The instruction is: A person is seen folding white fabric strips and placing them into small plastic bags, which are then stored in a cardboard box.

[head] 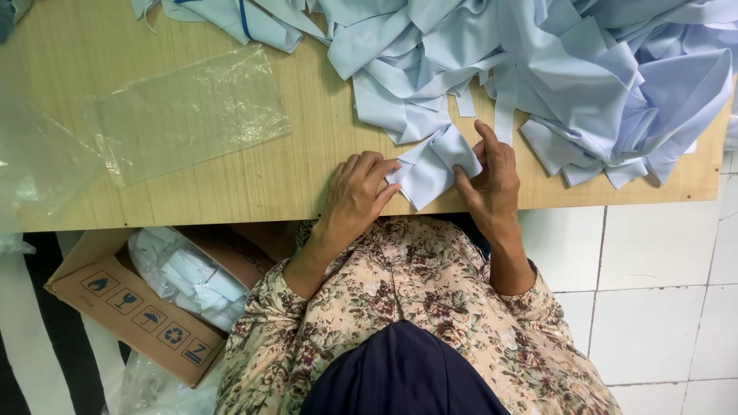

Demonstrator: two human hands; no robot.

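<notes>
A light wooden table (192, 192) fills the upper part of the head view, its near edge running across the middle of the frame. Over its far right half lies a large loose heap of pale blue fabric pieces (584, 69), strips and panels folded over one another, with a few ends hanging toward the near edge. On the left part of the table lies a clear plastic bag (184, 115), flat and crinkled, with more clear plastic sheeting (31, 161) at the far left edge. Below the table on the left stands an open brown cardboard box (138, 315) with packing symbols on its flap, holding bundles wrapped in plastic. White floor tiles (661, 307) show at the right. The person wears a floral long-sleeved top (400, 292). At the near edge of the table, between the two hands, sits a small folded piece of pale blue fabric (430, 165); it is smooth, matte and roughly rectangular, tilted so one corner points toward the person, and it touches the edge of the heap behind it. The left hand (357, 192) is curled, its fingertips pinching the piece's left edge. The right hand (488, 177) grips the right side, thumb on top of the cloth and the index finger raised and pointing away from the person.
</notes>
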